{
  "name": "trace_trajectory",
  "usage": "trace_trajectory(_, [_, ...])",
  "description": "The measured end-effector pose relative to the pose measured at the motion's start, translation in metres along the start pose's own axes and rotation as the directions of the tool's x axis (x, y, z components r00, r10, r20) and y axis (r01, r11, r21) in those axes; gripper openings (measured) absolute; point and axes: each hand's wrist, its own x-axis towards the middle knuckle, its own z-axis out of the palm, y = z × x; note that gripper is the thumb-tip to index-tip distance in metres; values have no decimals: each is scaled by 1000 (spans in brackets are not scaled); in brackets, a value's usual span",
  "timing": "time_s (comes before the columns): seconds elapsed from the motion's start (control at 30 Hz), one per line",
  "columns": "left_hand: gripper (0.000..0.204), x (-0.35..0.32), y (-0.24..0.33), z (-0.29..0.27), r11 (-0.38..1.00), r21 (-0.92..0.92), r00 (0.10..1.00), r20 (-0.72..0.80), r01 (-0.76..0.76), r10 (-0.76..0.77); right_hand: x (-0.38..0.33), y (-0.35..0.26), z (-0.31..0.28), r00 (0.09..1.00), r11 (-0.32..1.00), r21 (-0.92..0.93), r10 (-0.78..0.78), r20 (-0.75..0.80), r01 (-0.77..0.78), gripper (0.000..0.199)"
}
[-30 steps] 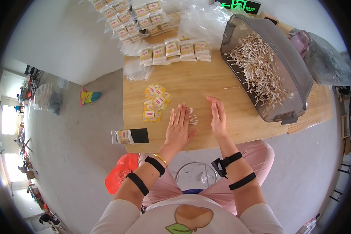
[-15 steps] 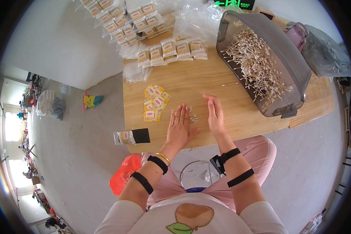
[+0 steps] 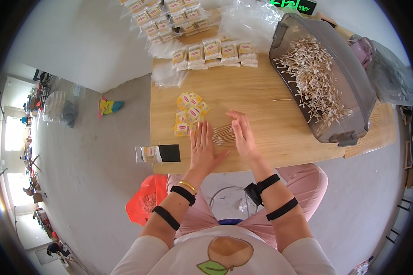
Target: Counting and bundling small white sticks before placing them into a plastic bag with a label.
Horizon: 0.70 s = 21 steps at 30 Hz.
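On the wooden table, a small bundle of cotton swabs lies side by side between my two hands. My left hand is flat with fingers stretched out, its edge against the left ends of the swabs. At their right ends, my right hand stands on its side, fingers extended and slightly curved, gripping nothing. Just beyond my left fingertips lies a loose heap of yellow-and-white paper cards. One single swab rests apart, toward the bin.
A grey translucent bin on its side holds a large pile of swabs. Packed swab bags line the back, near clear empty bags. One packet with a black piece sits at the left edge. A red bag is below.
My right hand has moved left, up to the swabs. More of the bundle shows now, as my left hand has shifted off it to the left. The view has also shifted slightly.
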Motion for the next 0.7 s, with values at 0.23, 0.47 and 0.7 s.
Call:
trace_trajectory(0.23, [106,24,16,4,994,-79,997,-24,76,-78,-5,-2,12,999,996,83,12,50,-16,38])
trace_trajectory(0.47, [96,11,0,-6,994,-97,999,0,-52,52,-3,-9,-26,999,994,-99,46,15,-44,24])
trace_trajectory(0.7, [91,28,9,4,973,25,972,59,-230,229,-13,-2,-43,990,961,-269,-93,-110,60,18])
